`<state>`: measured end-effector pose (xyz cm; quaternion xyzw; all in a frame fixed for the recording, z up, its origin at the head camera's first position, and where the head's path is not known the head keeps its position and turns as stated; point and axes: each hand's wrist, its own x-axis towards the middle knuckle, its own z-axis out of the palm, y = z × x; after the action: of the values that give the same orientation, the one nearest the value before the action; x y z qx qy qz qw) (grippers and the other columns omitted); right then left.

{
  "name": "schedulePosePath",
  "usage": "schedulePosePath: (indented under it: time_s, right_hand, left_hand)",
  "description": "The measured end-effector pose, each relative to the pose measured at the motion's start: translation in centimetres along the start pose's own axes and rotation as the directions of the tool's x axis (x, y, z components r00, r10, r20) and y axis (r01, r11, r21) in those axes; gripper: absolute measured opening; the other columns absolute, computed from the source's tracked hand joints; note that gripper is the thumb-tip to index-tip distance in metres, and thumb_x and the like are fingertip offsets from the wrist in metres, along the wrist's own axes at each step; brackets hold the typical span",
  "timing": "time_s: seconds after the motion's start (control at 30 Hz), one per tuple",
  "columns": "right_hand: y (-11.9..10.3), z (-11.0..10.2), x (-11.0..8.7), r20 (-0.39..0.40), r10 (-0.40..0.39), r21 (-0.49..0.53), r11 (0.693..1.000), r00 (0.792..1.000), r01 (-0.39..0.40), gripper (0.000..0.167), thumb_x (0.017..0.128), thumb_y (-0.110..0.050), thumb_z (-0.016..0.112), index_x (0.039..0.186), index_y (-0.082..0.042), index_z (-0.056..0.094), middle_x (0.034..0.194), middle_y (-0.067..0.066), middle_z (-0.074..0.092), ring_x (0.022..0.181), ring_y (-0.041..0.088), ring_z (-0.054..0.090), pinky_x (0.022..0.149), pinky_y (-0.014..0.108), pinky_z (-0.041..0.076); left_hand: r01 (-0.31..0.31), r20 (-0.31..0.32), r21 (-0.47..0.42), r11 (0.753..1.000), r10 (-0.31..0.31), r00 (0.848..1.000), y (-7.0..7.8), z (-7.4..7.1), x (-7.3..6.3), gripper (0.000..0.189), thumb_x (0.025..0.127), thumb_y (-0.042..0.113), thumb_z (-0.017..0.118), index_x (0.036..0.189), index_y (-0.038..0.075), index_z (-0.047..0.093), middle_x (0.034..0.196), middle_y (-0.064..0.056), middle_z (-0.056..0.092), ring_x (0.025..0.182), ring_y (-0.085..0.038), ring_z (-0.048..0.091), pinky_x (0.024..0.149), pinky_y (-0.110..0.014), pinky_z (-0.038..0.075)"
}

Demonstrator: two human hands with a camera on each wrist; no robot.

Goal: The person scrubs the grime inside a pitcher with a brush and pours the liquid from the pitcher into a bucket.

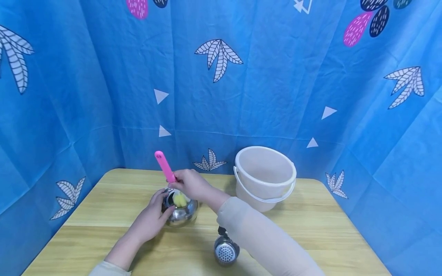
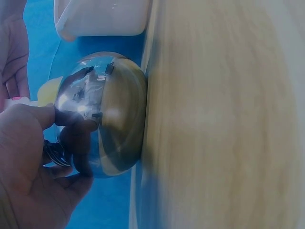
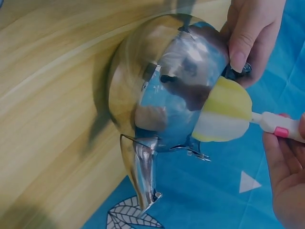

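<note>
My left hand (image 1: 148, 220) holds the metal kettle (image 1: 181, 218) by its upper part, the thumb on the side nearer to me and the fingers bent on the other side. My right hand (image 1: 193, 186) pinches the handle (image 1: 165, 166) of a brush, pink at its top end, and below this hand the yellow and white sponge head (image 1: 179, 199) stands at the open top of the kettle. The kettle sits upright on the counter (image 1: 304, 230), left of my right sleeve (image 1: 255, 230).

The important relation, I judge, is the line between the brush and this open top. The kettle lies directly under the sponge head, lower than my right hand and toward me from it. The long axis of the brush is steep but not vertical: its top end leans to the left and away from me. The lower part of the sponge head seems to be inside the kettle; how deep, I cannot tell. Both hands are near: the left touches the kettle, the right reaches it only through the brush. The spout (image 3: 147, 171), seen from my right wrist, points away from the fingers of my left hand.
</note>
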<state>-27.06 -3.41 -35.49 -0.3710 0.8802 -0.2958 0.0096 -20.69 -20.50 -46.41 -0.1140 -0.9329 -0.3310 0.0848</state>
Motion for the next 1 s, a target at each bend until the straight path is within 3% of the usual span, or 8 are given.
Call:
schedulePosePath:
  time_s: [0.4, 0.8, 1.0]
  right_hand:
    - [0.5, -0.3, 0.6, -0.017, 0.036, 0.112, 0.993, 0.999, -0.034, 0.022, 0.094, -0.018, 0.069, 0.112, -0.005, 0.073, 0.098, 0.003, 0.076, 0.079, 0.002, 0.065, 0.075, 0.013, 0.053]
    - [1.5, -0.3, 0.8, -0.041, 0.094, 0.277, 0.958, 0.995, -0.079, 0.016, 0.096, -0.015, 0.067, 0.105, -0.004, 0.073, 0.083, 0.001, 0.073, 0.061, 0.008, 0.054, 0.055, 0.019, 0.049]
    - [1.8, -0.3, 0.8, -0.049, 0.147, 0.367, 0.923, 0.988, -0.119, 0.014, 0.097, -0.014, 0.067, 0.104, -0.004, 0.073, 0.089, -0.001, 0.075, 0.075, 0.008, 0.064, 0.068, 0.020, 0.056]
  left_hand:
    - [-0.028, -0.029, 0.026, 0.999, 0.028, 0.999, -0.5, 0.3, 0.0, 0.069, 0.105, 0.044, 0.047, 0.149, -0.007, 0.033, 0.160, -0.025, 0.021, 0.133, -0.048, 0.045, 0.107, -0.061, 0.040]
    - [-0.035, -0.031, 0.030, 0.999, 0.036, 0.999, -0.4, 0.2, 0.1, 0.072, 0.105, 0.050, 0.043, 0.151, -0.005, 0.032, 0.159, -0.026, 0.022, 0.132, -0.049, 0.045, 0.106, -0.063, 0.040]
    - [-0.041, -0.035, 0.025, 0.999, 0.042, 0.999, -0.4, 0.2, 0.0, 0.072, 0.105, 0.049, 0.044, 0.150, -0.005, 0.033, 0.159, -0.026, 0.021, 0.132, -0.049, 0.045, 0.106, -0.062, 0.040]
